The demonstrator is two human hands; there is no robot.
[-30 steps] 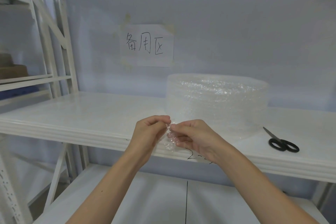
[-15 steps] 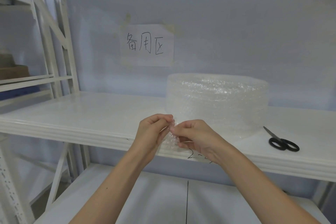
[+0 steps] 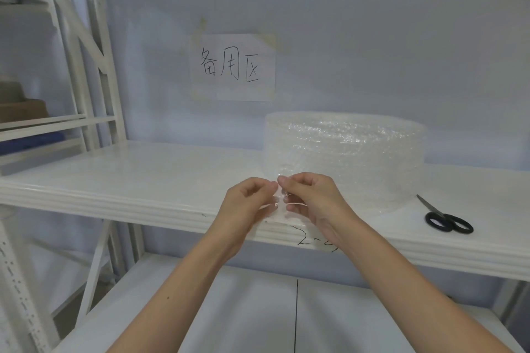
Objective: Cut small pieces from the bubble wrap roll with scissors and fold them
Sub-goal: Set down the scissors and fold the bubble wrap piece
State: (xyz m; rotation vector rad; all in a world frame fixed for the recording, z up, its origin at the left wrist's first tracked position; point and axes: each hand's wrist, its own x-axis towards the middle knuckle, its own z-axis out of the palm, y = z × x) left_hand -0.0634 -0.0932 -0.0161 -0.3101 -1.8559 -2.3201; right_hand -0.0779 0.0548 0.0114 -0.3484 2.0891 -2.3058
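Left hand [image 3: 246, 203] and right hand [image 3: 311, 200], fingers pinched shut on one small bubble wrap piece [image 3: 277, 205] between them.

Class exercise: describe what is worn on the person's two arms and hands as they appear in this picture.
Nothing is worn. The left hand and right hand are bare, without gloves, rings, watches or bracelets. Both forearms are uncovered up to the frame's bottom edge; no sleeves show.

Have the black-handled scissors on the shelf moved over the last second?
No. The black-handled scissors lie flat on the white shelf, right of the clear bubble wrap roll, the same spot and angle as before. Neither hand touches them.
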